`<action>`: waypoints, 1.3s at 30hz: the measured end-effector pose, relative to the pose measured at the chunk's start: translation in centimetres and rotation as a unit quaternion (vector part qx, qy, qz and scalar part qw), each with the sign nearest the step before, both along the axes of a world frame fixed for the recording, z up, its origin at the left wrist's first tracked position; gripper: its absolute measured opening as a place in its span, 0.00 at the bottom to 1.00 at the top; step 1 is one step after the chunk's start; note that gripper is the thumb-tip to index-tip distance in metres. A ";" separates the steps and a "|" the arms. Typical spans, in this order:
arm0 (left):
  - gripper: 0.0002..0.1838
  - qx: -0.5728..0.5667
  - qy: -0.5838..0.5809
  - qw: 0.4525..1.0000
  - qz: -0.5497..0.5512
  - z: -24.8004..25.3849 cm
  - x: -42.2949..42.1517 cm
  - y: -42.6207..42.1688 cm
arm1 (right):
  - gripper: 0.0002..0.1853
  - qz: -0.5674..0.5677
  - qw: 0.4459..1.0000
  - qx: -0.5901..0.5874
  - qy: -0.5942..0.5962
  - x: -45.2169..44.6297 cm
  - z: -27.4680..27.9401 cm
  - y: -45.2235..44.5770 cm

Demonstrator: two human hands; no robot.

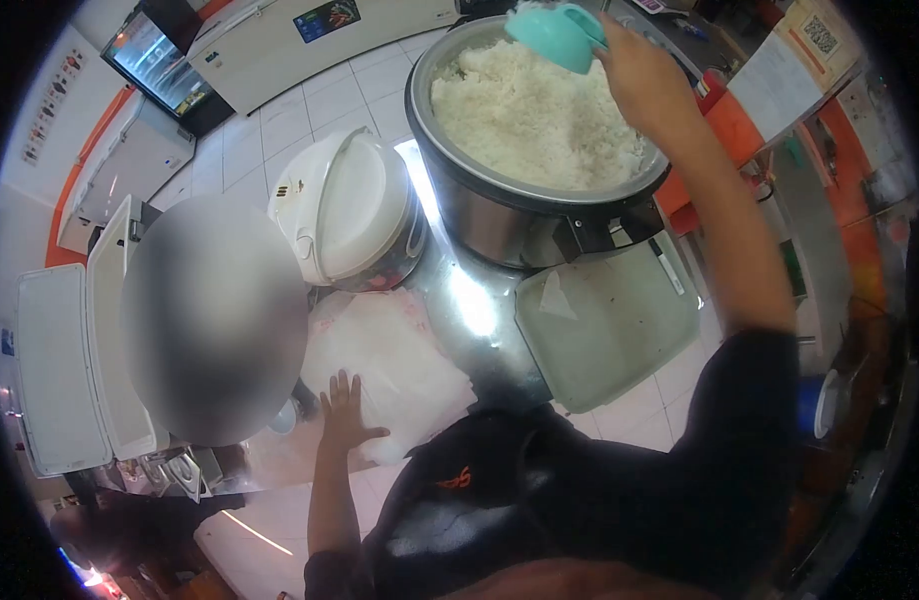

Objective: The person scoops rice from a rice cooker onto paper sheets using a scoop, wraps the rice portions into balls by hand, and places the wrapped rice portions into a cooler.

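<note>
Far left of the work, the left hand [345,412] is spread wide, fingers apart, at a pile of thin white plastic [399,350] on the metal table [444,300]; can't tell if it's actually pressing down. No rice on that plastic that I can see, so I'd guess it's early days there. Next along, the white cooker [354,205] is shut. Then the big cooker [479,215], uncovered, with loads of rice [529,125] left in it: white, fluffy, clumpy, heaped unevenly inside the rim. Over its far side there's a teal scoop [557,40], white stuff showing at the top, probably rice, so scooping looks underway. The right hand [644,80] is wrapped round the handle.
</note>
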State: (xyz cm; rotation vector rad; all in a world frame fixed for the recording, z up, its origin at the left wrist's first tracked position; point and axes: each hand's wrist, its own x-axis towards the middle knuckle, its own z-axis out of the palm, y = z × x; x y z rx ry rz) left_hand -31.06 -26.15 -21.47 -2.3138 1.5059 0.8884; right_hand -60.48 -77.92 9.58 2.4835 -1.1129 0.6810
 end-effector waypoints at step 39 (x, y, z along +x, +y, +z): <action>0.77 -0.023 -0.021 1.000 -0.005 0.0 -0.3 -0.1 | 0.22 0.129 0.944 0.147 0.267 -0.6 0.1 0.4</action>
